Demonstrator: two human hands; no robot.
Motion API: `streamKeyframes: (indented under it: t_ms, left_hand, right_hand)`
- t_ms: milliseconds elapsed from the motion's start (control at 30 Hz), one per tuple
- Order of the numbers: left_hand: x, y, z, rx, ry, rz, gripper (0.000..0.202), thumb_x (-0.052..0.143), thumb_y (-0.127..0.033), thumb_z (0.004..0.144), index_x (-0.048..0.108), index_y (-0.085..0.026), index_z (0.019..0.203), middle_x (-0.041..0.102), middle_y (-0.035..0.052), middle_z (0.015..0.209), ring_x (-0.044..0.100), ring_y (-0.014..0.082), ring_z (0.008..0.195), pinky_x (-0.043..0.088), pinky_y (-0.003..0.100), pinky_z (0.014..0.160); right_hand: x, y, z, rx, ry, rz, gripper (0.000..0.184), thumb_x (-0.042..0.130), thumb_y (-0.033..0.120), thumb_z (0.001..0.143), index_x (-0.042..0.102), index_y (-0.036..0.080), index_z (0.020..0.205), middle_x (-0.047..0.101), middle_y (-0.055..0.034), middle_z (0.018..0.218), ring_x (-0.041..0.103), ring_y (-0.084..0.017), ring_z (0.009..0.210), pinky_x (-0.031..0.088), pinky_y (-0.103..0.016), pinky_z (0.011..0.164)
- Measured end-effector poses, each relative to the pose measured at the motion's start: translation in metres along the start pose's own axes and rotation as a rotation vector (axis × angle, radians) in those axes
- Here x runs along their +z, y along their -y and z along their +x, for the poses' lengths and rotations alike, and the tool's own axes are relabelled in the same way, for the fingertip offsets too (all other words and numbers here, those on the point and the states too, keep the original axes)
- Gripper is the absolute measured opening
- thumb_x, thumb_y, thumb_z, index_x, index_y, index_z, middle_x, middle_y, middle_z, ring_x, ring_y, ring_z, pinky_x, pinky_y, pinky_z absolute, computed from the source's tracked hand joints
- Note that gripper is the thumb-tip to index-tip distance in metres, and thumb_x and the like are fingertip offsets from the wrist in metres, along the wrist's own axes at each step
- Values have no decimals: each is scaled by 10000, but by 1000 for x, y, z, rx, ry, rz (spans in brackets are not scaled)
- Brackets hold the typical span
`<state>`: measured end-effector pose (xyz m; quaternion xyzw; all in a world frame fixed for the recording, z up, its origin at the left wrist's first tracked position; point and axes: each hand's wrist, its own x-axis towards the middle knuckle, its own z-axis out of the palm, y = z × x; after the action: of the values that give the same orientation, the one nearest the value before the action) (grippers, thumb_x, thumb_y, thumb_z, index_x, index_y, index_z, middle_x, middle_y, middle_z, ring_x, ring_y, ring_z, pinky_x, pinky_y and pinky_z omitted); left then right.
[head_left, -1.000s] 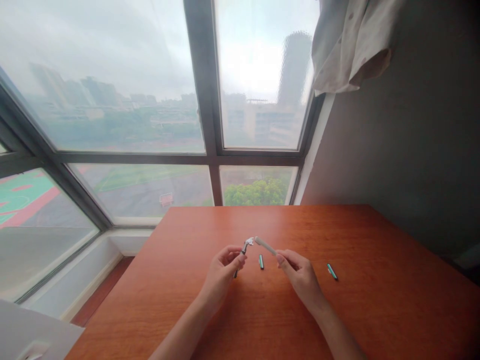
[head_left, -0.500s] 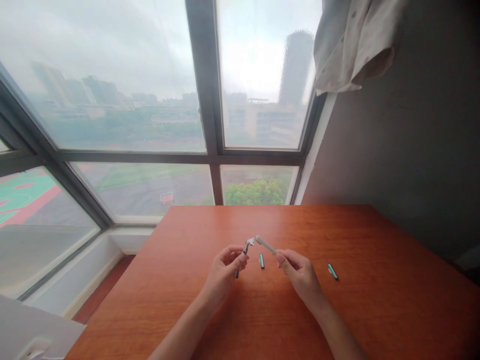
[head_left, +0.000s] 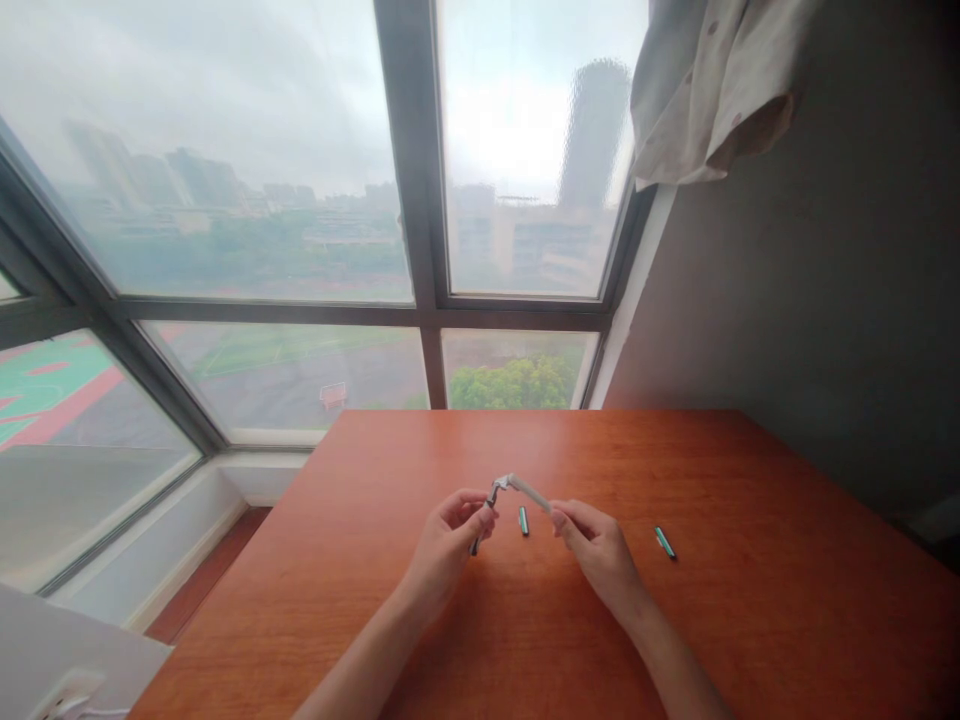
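Note:
My left hand (head_left: 451, 535) is closed around a razor handle (head_left: 491, 496), dark below with a silvery head end that carries no blade cartridge. My right hand (head_left: 596, 540) pinches the near end of a slim, pale toothbrush (head_left: 531, 490). Its head touches, or nearly touches, the razor's metal end; the bristles are too small to make out. Below and between the two hands, a green and black razor cartridge (head_left: 523, 521) lies on the brown wooden table (head_left: 375, 620). Another razor cartridge (head_left: 665, 542) rests to the right of my right hand.
Behind the table's far edge stand large windows with grey frames (head_left: 420, 318). A pale cloth (head_left: 697, 110) hangs at the upper right beside a dark wall (head_left: 810, 300). At the lower left is a white surface (head_left: 75, 640).
My right hand has shifted slightly left, bringing the toothbrush head over to the razor's metal end. A small gap showed between them before. My left hand and both cartridges stay in place.

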<state>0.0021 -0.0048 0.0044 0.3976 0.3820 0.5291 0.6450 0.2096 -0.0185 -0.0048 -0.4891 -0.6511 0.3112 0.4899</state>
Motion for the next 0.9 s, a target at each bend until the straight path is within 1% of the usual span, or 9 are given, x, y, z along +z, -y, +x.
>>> streamKeyframes:
  t_ms: [167, 333, 467, 700, 900]
  left_hand:
    - [1, 0, 0, -8, -6, -22, 253, 790, -333, 649, 680, -174, 812, 653, 28, 709, 560, 121, 637, 409, 244, 644]
    - [1, 0, 0, -6, -8, -36, 235, 787, -310, 660, 678, -174, 818, 655, 30, 713, 561, 118, 645, 409, 237, 646]
    - [0, 1, 0, -10, 4, -36, 223, 775, -308, 678, 679, -179, 831, 656, 30, 723, 561, 118, 654, 408, 232, 643]
    - [1, 0, 0, -9, 7, -40, 248, 794, -317, 651, 680, -163, 809, 652, 32, 708, 554, 119, 641, 407, 229, 632]
    - [2, -2, 0, -31, 10, -63, 249, 797, -308, 650, 680, -165, 817, 654, 26, 707, 556, 114, 650, 408, 223, 641]
  right_hand:
    - [-1, 0, 0, 0, -27, 1, 354, 505, 447, 885, 698, 164, 797, 553, -13, 647, 503, -153, 617, 378, -228, 558]
    - [-1, 1, -1, 26, -34, 10, 342, 500, 435, 890, 688, 162, 804, 536, -9, 641, 487, -149, 604, 355, -225, 538]
    - [-1, 0, -1, 14, -14, 11, 345, 501, 438, 889, 684, 162, 794, 541, -11, 653, 495, -153, 622, 361, -230, 555]
    - [-1, -3, 0, 17, 21, 0, 337, 506, 436, 889, 694, 161, 840, 527, -4, 649, 488, -148, 614, 360, -232, 555]
    - [-2, -4, 0, 36, -53, -6, 326, 516, 431, 884, 698, 163, 851, 555, -16, 676, 508, -158, 644, 376, -235, 578]
